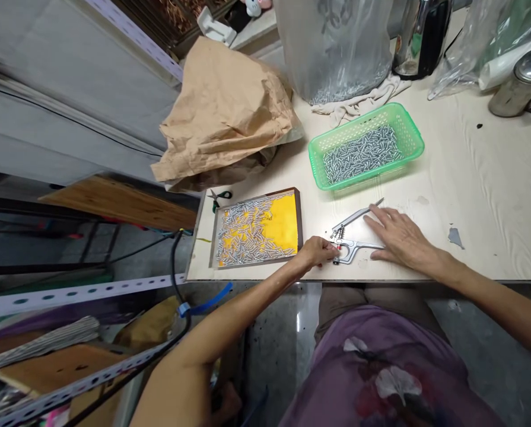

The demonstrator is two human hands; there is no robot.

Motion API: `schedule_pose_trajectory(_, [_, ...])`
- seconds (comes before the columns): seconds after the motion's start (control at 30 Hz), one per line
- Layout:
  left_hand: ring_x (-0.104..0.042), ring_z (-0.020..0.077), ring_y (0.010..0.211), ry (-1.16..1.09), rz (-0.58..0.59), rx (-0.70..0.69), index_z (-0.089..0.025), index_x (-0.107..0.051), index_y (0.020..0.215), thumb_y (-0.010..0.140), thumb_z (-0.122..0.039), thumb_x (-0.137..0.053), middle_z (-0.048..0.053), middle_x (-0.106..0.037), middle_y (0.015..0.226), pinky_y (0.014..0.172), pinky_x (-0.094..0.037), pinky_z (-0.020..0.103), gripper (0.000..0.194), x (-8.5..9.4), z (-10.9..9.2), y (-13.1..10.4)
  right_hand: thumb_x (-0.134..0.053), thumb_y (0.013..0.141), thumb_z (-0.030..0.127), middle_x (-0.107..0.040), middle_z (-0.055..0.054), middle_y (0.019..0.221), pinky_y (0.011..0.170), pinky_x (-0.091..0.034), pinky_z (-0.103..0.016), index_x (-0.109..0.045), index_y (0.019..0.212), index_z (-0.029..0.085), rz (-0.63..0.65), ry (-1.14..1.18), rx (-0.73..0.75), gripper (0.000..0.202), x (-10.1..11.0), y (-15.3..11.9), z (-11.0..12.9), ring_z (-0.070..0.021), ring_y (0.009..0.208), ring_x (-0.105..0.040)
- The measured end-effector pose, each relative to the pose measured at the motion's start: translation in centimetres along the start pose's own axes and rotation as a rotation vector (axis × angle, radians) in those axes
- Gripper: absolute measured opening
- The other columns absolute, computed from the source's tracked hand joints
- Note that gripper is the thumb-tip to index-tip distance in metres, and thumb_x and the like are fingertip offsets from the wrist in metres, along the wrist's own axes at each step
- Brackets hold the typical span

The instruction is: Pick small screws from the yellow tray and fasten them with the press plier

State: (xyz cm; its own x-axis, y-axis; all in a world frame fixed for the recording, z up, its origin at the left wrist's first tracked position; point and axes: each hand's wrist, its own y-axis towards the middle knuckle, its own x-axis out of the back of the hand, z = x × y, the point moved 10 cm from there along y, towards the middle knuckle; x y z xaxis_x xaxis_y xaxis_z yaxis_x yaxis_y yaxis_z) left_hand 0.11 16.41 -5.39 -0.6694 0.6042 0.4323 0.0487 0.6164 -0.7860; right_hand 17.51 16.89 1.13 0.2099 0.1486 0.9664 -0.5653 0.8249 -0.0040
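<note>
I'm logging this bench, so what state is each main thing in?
Hand tool: handles spread apart.
Left hand: fingers closed at the tool's end.
Right hand: open, at the handles.
Tray: metal pieces spread, upper right bare.
Green basket: partly filled with metal pieces.
Scissors: open.
Paper bag: crumpled.
Cloth: bunched.

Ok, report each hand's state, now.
Left hand: closed, fingertips pinched at one end of the tool; anything in them cannot be told.
Right hand: open, spread at its other end.
</note>
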Motion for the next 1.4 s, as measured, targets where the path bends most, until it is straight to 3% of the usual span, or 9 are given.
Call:
schedule_pose_trajectory(0.07, [-0.046,0.0058,0.047,-0.013,-0.002,-0.015,-0.012,-0.072,0.071,0.068,-0.028,-0.073,-0.004,-0.054,0.051,0.041,-0.039,0.015,0.017,0.0,-0.1,-0.1,-0.077,0.068,0.052,-0.042,-0.022,0.145,0.092,-0.04,-0.046,-0.044,0.137,0.013,-0.007,-0.017,0.017,0.086,0.1,0.9,-0.8,-0.0384,0.128,-0.039])
schedule_pose_trajectory(0.17, [-0.044,0.0057,0.045,-0.028,-0.013,-0.025,-0.012,-0.071,0.067,0.069,-0.028,-0.072,-0.004,-0.052,0.049,0.04,-0.038,0.015,0.016,0.0,-0.2,-0.3,-0.074,0.067,0.057,-0.052,-0.021,0.135,0.093,-0.037,-0.048,-0.043,0.137,0.012,0.029,-0.004,0.045,0.089,-0.3,2.1,-1.1,-0.0383,0.124,-0.043])
schedule_pose_trajectory(0.5, [-0.05,0.009,0.048,0.055,-0.038,-0.039,-0.012,-0.067,0.064,0.076,-0.032,-0.069,-0.002,-0.055,0.053,0.048,-0.043,0.021,0.023,0.0,0.1,-0.9,-0.073,0.074,0.041,-0.063,-0.016,0.107,0.08,-0.036,-0.038,-0.06,0.113,0.01,0.097,-0.112,0.046,0.051,-0.6,2.4,0.3,-0.0292,0.096,-0.051])
schedule_pose_trajectory(0.63, [-0.061,0.0186,0.076,0.372,-0.368,-0.286,-0.014,-0.069,0.077,0.084,-0.035,-0.064,0.005,-0.065,0.074,0.07,-0.049,0.03,0.023,2.4,-3.1,-2.5,-0.073,0.076,0.036,-0.062,-0.016,0.105,0.078,-0.036,-0.036,-0.061,0.109,0.008,0.1,-0.098,0.026,0.044,-0.8,2.1,0.4,-0.0281,0.095,-0.051])
schedule_pose_trajectory(0.7, [-0.059,0.0227,0.095,0.519,-0.462,-0.497,-0.014,-0.067,0.091,0.085,-0.035,-0.067,0.009,-0.067,0.094,0.084,-0.048,0.035,0.022,1.9,-5.8,-3.6,-0.072,0.077,0.034,-0.062,-0.015,0.104,0.077,-0.036,-0.036,-0.062,0.108,0.01,0.085,-0.09,0.035,0.04,-0.7,2.0,0.5,-0.0277,0.095,-0.051])
schedule_pose_trajectory(0.83, [-0.052,0.0267,0.111,0.696,-0.361,-0.813,-0.015,-0.056,0.116,0.079,-0.037,-0.073,0.013,-0.059,0.122,0.096,-0.046,0.042,0.046,-2.0,-9.0,-3.7,-0.072,0.079,0.034,-0.062,-0.015,0.104,0.077,-0.037,-0.036,-0.061,0.11,0.009,0.105,-0.095,0.033,0.041,-0.9,2.0,0.7,-0.0278,0.096,-0.051])
schedule_pose_trajectory(1.0, [-0.051,0.0282,0.11,0.752,-0.336,-0.855,-0.012,-0.041,0.133,0.085,-0.03,-0.066,0.015,-0.056,0.12,0.097,-0.044,0.046,0.057,-3.5,-9.9,-2.3,-0.072,0.079,0.032,-0.061,-0.014,0.102,0.076,-0.037,-0.035,-0.061,0.109,0.008,0.107,-0.113,0.037,0.04,-0.7,2.0,1.1,-0.0272,0.095,-0.051])
schedule_pose_trajectory(1.23, [-0.051,0.0256,0.102,0.815,-0.286,-0.817,-0.017,-0.056,0.113,0.09,-0.03,-0.058,0.01,-0.058,0.106,0.088,-0.049,0.04,0.026,-4.0,-10.2,-2.5,-0.061,0.088,0.02,-0.063,-0.011,0.095,0.073,-0.036,-0.033,-0.065,0.098,0.011,0.127,-0.075,0.027,0.014,-1.1,1.9,1.3,-0.0242,0.091,-0.052])
schedule_pose_trajectory(1.4, [-0.053,0.0254,0.098,0.792,-0.277,-0.764,-0.016,-0.061,0.095,0.091,-0.028,-0.057,0.009,-0.06,0.095,0.081,-0.049,0.038,0.013,-3.9,-10.2,-2.1,-0.052,0.093,0.018,-0.064,-0.01,0.092,0.073,-0.038,-0.031,-0.066,0.094,0.013,0.168,-0.004,0.001,0.015,-1.6,1.7,1.4,-0.0214,0.088,-0.055])
